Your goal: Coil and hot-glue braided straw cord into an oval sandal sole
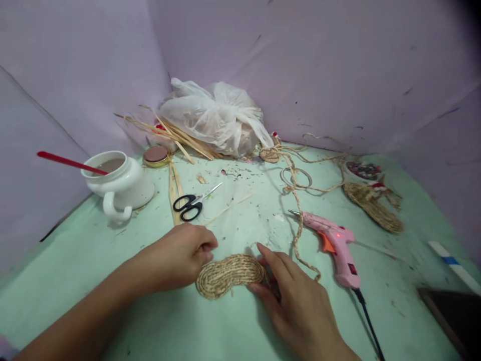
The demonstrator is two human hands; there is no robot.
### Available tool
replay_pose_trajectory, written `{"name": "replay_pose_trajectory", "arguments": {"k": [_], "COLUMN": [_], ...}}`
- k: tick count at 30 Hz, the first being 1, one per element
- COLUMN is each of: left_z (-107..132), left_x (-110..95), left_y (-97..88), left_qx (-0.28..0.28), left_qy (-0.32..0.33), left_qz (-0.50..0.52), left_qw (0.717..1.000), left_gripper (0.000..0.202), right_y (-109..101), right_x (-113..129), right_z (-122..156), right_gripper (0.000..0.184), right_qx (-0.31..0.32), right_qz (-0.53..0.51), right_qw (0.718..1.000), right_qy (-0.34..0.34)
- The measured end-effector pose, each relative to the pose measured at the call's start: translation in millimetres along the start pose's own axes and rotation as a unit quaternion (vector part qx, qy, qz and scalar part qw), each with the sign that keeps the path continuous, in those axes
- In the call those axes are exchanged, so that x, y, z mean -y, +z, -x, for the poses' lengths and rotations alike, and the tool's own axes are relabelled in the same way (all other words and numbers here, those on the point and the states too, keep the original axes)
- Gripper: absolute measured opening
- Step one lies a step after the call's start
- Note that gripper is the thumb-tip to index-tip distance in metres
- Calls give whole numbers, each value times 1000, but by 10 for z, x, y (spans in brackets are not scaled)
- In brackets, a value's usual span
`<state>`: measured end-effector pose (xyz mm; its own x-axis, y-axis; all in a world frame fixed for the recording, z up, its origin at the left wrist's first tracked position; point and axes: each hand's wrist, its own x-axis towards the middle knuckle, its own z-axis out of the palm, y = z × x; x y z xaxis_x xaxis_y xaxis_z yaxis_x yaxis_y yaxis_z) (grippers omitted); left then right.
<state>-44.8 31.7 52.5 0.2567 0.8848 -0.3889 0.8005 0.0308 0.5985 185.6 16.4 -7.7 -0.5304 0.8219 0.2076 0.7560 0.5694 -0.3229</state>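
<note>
A small shoe-sole shape of coiled, braided straw rope lies low in the middle of the view. Around its right end, the thumb and fingers of my right hand are closed. My left hand is at the sole's left end, fingers curled together in a pinch; whatever they may hold is hidden. A braided rope runs down from the back of the table to behind my right hand. Right of it lies a pink hot glue gun with an orange trigger and a lit red light.
Black-handled scissors lie beyond my left hand. At left stands a white mug with a red stick. A white plastic bag and straw strips sit at the wall. Another woven sole lies at right, near a dish.
</note>
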Motion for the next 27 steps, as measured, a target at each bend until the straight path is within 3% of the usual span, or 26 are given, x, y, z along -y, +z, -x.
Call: {"name": "replay_pose_trajectory", "arguments": {"k": [5,12,14,17,19,24,27], "left_z": [31,136,124,55,3,-56,-71], "left_x": [-32,-205,-226,-235,-240,-266,-275], "left_y": [76,127,151,260,371,599,640], "left_qx": [72,205,158,-14,-88,-110,-120], "left_qy": [23,117,96,35,12,-9,-44], "left_qz": [-24,40,54,48,13,-57,-7], "left_qw": [997,971,981,998,996,992,992], "left_gripper": [19,19,19,18,18,22,18], "right_y": [-24,-9,-19,-58,-93,-125,-95], "right_x": [24,-70,-97,-125,-127,-96,-87], "right_z": [5,-31,-42,-56,-64,-77,-92], "right_gripper": [44,41,41,36,30,17,16], "right_qx": [-55,-66,-76,-91,-81,-20,-18], "right_qz": [17,-83,-90,-82,-76,-84,-84], "right_qw": [998,994,993,992,994,996,996], "right_qy": [10,-3,-8,-11,-13,1,9]}}
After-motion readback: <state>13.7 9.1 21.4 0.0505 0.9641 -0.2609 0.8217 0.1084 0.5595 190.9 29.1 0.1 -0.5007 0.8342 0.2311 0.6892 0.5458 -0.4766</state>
